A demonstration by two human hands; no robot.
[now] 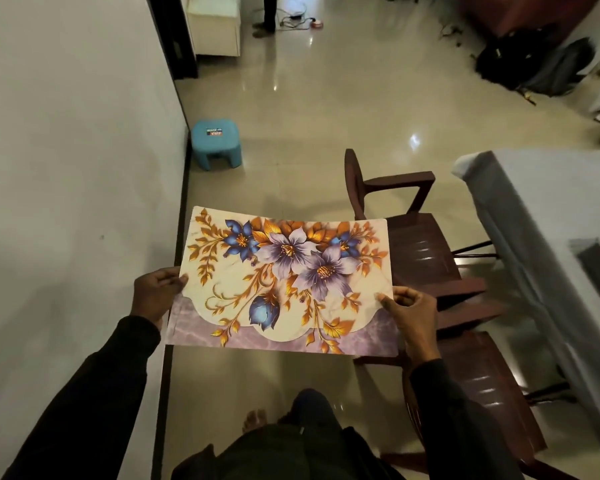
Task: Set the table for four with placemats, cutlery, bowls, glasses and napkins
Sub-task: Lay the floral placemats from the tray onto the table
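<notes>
left hand [160, 292] and right hand [411, 315] each pinch a short edge of the floral placemat [284, 282], its long axis spanning hand to hand, scalloped border nearest the body.

black left sleeve [94, 393] and right sleeve [454, 410], both long down to the wrists, dark top [274, 452], dark trousers [312, 407], one bare foot [255, 419] showing.

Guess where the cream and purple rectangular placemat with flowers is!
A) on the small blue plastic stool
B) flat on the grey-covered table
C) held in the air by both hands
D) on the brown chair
C: the left hand and right hand each grip a side edge of the cream and purple flowered placemat, holding it above the shiny floor, apart from the grey-covered table.
</notes>
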